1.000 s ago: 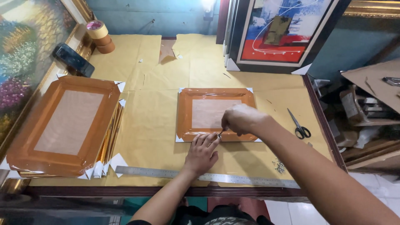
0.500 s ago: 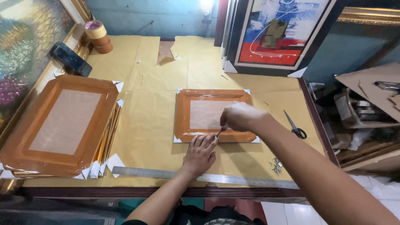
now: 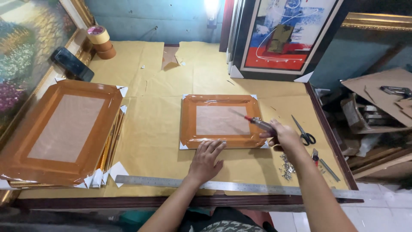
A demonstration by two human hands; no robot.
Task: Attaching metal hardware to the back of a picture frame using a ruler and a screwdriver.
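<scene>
My right hand (image 3: 284, 136) has its fingers wrapped around a screwdriver (image 3: 259, 123) pointing far-left over the small frame (image 3: 222, 121), while my left hand (image 3: 207, 158), fingers loosely spread, touches its near edge.

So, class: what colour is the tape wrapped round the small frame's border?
Glossy orange-brown tape borders the small frame, clearest in the head view.

Two taped picture frames lie backs up, a small frame (image 3: 221, 121) at centre and a large frame (image 3: 60, 131) at left. There are one steel ruler (image 3: 240, 186) near, one pair of scissors (image 3: 304, 131) right, two tape rolls (image 3: 102, 41) far left, and one screwdriver (image 3: 261, 124).
</scene>
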